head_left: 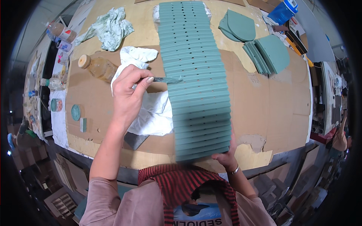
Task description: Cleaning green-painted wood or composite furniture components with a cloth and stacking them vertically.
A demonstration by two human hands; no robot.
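A long row of overlapping green panels [198, 86], with small holes along the middle, runs from the far side of the table towards me. My left hand [130, 83] is closed around a slim dark-handled tool [162, 80]. Its flat, green-smeared tip lies over the panels near the holes; whether it is a brush or a spatula I cannot tell. At the near right corner of the row, my right hand [226, 153] grips the end panels, its fingers partly hidden behind them. A crumpled white cloth [154, 116] lies beneath my left wrist, beside the row.
Brown cardboard [279, 101] covers much of the table. Left of the cloth lies a bottle of brownish liquid [100, 68], with a round green lid or dish [76, 112] nearer. A stained rag [109, 28] sits far left. More green panels [269, 54] lie far right.
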